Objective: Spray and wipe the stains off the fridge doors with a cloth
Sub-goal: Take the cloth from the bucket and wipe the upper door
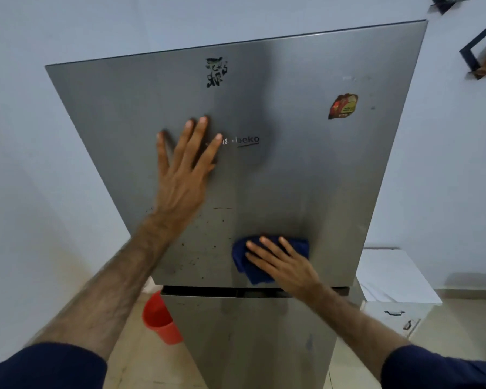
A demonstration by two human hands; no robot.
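A steel fridge fills the view; its upper door carries dark specks and smears near its lower left. My right hand presses a dark blue cloth flat against the upper door's bottom edge, fingers spread over it. My left hand lies flat on the upper door beside the brand lettering, fingers apart, holding nothing. The lower door starts just under the cloth. No spray bottle is in view.
A torn black sticker and a red-brown sticker sit high on the upper door. A red bucket stands on the floor left of the fridge. A white cabinet stands to the right, with black wall shelves above.
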